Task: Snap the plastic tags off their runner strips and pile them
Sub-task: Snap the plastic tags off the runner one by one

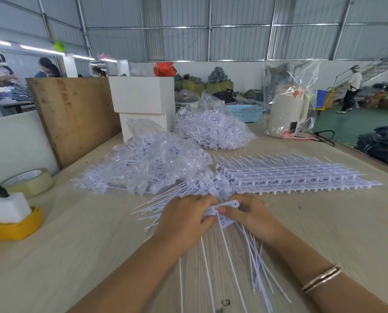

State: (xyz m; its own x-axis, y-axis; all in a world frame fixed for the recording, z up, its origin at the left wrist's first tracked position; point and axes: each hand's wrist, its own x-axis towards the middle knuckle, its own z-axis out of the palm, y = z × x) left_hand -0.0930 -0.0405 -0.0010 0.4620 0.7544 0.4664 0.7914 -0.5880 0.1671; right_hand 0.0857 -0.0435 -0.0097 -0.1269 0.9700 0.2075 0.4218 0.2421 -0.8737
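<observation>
My left hand [184, 219] and my right hand [248, 216] meet at the middle of the table, both gripping a bundle of white plastic tags [224, 207] whose thin tails trail toward me. Loose snapped tags [166, 199] fan out to the left of my left hand. A stack of runner strips with tags attached [290, 175] lies just beyond my right hand. Part of the bundle is hidden under my fingers.
Two clear bags of white tags [152, 163] [213, 129] lie farther back. A tape roll [30, 181] and a yellow holder with a white block [12, 222] sit at the left. White boxes [143, 96], a wooden board [73, 114], a blue basket [247, 111] and a bagged kettle [288, 109] stand behind.
</observation>
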